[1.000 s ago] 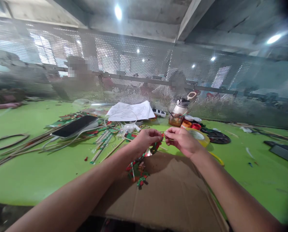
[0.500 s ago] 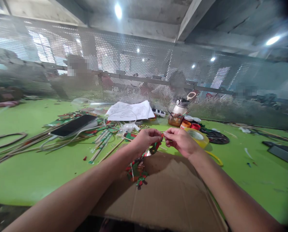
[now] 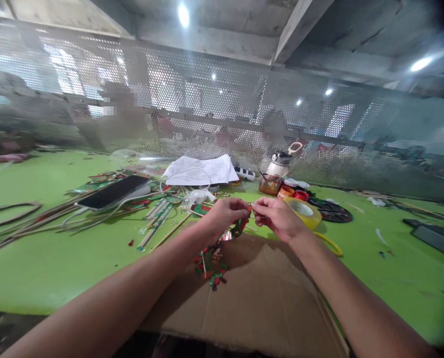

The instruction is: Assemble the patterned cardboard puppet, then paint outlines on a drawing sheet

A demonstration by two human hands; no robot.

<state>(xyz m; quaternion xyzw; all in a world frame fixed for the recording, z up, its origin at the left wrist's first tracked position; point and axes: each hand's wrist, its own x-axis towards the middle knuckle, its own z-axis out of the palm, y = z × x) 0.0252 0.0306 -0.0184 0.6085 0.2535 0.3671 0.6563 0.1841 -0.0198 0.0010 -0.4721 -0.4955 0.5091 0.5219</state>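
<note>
My left hand [image 3: 227, 215] is closed in a pinch on a red-and-green ornament [image 3: 237, 228], whose curved strip shows below the fingertips. Close beside it, my right hand [image 3: 278, 218] pinches at a small red bit by the left fingertips; what exactly lies between its fingers is too small to tell. Below my left wrist, more red-and-green decorated pieces [image 3: 211, 266] with a pale string rest over a brown cardboard sheet [image 3: 259, 298]. My left hand partly hides the ornament, so I cannot tell whether these pieces join it.
On the green table [image 3: 57, 278] lie a phone [image 3: 113, 192] with a white cable, thin sticks [image 3: 171, 232] and white paper [image 3: 203, 170]. Farther right are a brown jar [image 3: 269, 185], a bottle [image 3: 278, 165], paint pots [image 3: 286, 192], yellow tape [image 3: 313, 218] and a dark palette [image 3: 333, 213].
Both hands keep nearly the same pinch, fingertips close together. The hanging decorated pieces have shifted very slightly; the view has moved a little.
</note>
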